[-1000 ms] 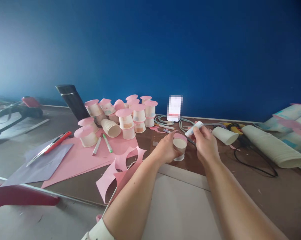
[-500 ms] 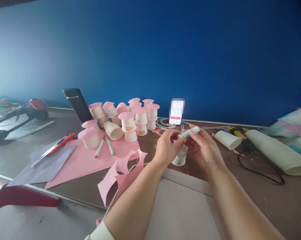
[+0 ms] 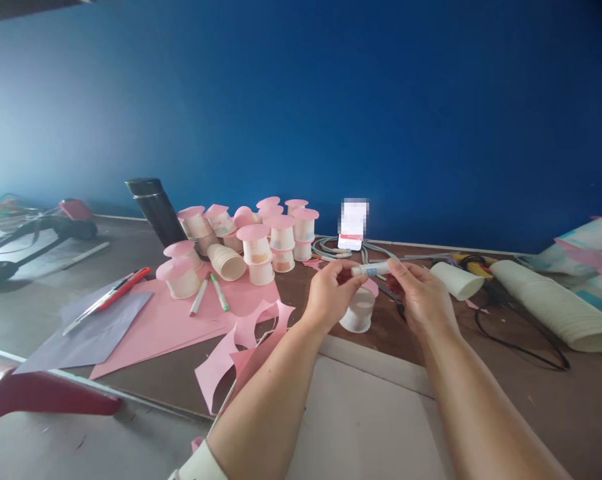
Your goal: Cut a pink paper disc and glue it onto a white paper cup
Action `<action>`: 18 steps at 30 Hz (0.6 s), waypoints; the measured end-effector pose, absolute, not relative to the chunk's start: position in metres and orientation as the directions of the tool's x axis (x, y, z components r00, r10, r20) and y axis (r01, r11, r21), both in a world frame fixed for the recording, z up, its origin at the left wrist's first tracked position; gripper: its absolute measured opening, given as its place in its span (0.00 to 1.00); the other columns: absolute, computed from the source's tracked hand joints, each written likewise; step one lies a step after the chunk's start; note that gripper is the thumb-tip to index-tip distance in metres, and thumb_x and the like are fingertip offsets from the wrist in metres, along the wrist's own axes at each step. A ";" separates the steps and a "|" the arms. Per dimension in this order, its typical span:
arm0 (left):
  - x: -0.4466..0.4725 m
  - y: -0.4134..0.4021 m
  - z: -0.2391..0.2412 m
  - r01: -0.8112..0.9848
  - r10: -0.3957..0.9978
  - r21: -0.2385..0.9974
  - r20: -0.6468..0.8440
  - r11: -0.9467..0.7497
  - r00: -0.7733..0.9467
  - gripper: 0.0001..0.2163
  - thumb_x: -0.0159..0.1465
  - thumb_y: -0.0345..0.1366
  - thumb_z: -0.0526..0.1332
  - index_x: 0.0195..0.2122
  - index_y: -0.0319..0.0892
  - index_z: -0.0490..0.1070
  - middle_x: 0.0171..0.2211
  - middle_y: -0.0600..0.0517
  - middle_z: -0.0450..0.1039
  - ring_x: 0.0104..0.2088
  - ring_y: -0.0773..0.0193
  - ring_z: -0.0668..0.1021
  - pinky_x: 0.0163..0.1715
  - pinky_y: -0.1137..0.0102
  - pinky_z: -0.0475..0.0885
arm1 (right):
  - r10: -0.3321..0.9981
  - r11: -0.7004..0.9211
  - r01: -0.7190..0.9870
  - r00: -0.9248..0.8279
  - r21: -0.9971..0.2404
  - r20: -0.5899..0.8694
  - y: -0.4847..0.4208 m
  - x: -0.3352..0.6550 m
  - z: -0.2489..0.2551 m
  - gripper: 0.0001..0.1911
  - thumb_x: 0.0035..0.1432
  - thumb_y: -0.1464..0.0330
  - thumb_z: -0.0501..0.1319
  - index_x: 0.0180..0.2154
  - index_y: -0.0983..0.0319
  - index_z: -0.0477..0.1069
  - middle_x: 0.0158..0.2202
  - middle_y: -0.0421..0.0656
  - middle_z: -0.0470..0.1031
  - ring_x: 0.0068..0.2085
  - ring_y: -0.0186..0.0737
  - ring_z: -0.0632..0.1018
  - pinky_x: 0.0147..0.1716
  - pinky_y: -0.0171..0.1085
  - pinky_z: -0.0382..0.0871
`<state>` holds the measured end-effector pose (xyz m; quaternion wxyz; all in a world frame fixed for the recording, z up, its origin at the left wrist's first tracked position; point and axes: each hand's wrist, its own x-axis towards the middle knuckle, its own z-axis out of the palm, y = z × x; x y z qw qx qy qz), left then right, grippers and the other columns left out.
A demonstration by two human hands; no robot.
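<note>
Tube [image 3: 371, 269], white with a patch of blue print, sits nearly level between the two hands I watch from the head view. I see the left hand [image 3: 327, 295] closed to a pinch, thumb and fingers at one end of it; the right hand [image 3: 425, 297] grips the other end in much the same way. Just below, a white paper cup [image 3: 357, 318] stands on the brown table [image 3: 525, 413], pink paper [image 3: 372, 287] at its upper right; I cannot tell whether the left fingers touch it. Over to my right, a loose cup [image 3: 455, 281] lies on its side near a long stack of nested cups [image 3: 551, 303]. Over to my left, pink-topped cups [image 3: 282, 233] crowd together behind two markers [image 3: 219, 292]. A lit phone [image 3: 351, 242] stands beyond the hands, near a grey cable [image 3: 381, 247].
</note>
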<state>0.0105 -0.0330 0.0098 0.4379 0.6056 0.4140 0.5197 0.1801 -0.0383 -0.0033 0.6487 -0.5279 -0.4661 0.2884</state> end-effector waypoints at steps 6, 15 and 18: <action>0.011 -0.033 0.010 0.070 0.962 0.965 0.244 -0.253 0.121 0.09 0.60 0.37 0.68 0.40 0.42 0.78 0.34 0.52 0.78 0.34 0.64 0.77 0.37 0.70 0.70 | 0.926 0.202 -0.091 0.343 -0.975 0.160 -0.041 0.175 0.003 0.28 0.54 0.44 0.65 0.45 0.58 0.81 0.42 0.48 0.82 0.37 0.45 0.80 0.29 0.41 0.73; 0.010 -0.034 0.012 0.106 0.966 0.963 0.240 -0.250 0.098 0.09 0.60 0.39 0.68 0.39 0.42 0.78 0.31 0.53 0.77 0.32 0.66 0.75 0.35 0.71 0.69 | 0.896 0.225 -0.014 0.396 -0.974 0.201 -0.039 0.175 0.003 0.20 0.49 0.51 0.72 0.37 0.58 0.83 0.36 0.45 0.81 0.36 0.45 0.79 0.32 0.41 0.72; 0.010 -0.034 0.012 0.086 0.965 0.966 0.231 -0.242 0.122 0.09 0.60 0.39 0.68 0.39 0.42 0.78 0.32 0.52 0.77 0.33 0.65 0.76 0.35 0.71 0.69 | 0.865 0.222 0.050 0.450 -0.974 0.220 -0.036 0.178 -0.003 0.22 0.49 0.47 0.70 0.30 0.61 0.81 0.24 0.43 0.75 0.28 0.42 0.75 0.26 0.41 0.69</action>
